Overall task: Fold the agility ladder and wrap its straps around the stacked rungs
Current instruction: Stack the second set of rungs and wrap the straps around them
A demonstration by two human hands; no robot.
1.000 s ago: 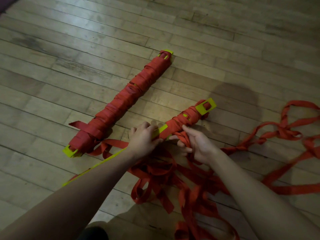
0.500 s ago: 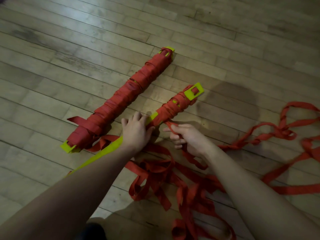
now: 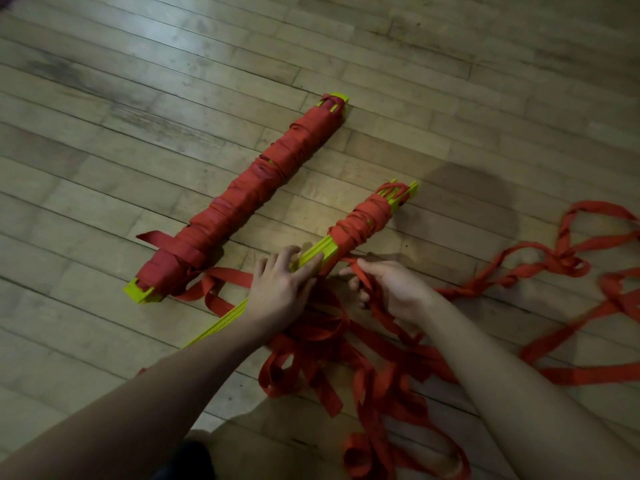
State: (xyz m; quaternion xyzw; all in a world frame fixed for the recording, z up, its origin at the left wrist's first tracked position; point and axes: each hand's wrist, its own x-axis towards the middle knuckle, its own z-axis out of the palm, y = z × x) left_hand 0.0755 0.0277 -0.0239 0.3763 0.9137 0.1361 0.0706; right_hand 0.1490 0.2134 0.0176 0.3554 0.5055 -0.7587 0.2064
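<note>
Two hands low, left hand (image 3: 282, 289) gripping stacked rungs (image 3: 313, 259), right hand (image 3: 394, 289) pinching strap (image 3: 367, 282)

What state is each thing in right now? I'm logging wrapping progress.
Finished bundle: wrapped in strap end to end, lying on the floor.
Second rung stack: far end wrapped, near part bare yellow.
Loose strap: tangled, unwound on the floor.
Left hand: holds the bare rungs.
Right hand: grips the strap beside the stack.
</note>
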